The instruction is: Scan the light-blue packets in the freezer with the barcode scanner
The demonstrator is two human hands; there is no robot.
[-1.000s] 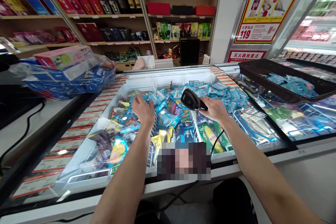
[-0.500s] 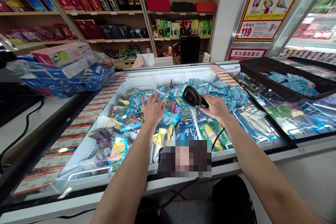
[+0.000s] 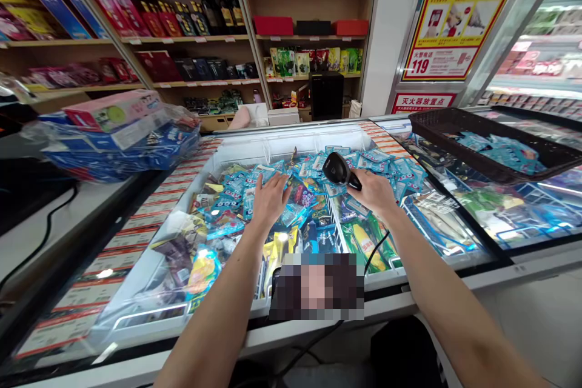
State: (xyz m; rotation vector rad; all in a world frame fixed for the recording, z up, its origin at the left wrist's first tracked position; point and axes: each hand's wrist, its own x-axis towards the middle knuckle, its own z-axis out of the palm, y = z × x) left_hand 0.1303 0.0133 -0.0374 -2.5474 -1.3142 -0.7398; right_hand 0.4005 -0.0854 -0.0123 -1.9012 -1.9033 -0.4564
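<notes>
My right hand [image 3: 375,192] is wrapped round the handle of a black barcode scanner [image 3: 337,168], its head up and pointing left over the packets. A black cable [image 3: 376,251] hangs below that hand. My left hand [image 3: 271,197] has its fingers stretched forward, over or touching the small blue packets [image 3: 236,191]; exact contact is hard to tell. More blue packets [image 3: 404,171] spread in a loose layer across the glass top of a chest freezer [image 3: 150,319]. Bagged frozen goods [image 3: 203,270] show through the glass.
To the right, a dark brown tray [image 3: 436,133] holds more blue packets. Boxes wrapped in clear plastic [image 3: 118,133] stand at the left. A blurred-out object [image 3: 318,286] lies at the front edge. Shelves [image 3: 182,39] with bottles and boxes stand behind.
My left hand has shifted slightly right and flattened over the packets. The scanner has moved a little to the right in view. The camera has tilted up slightly.
</notes>
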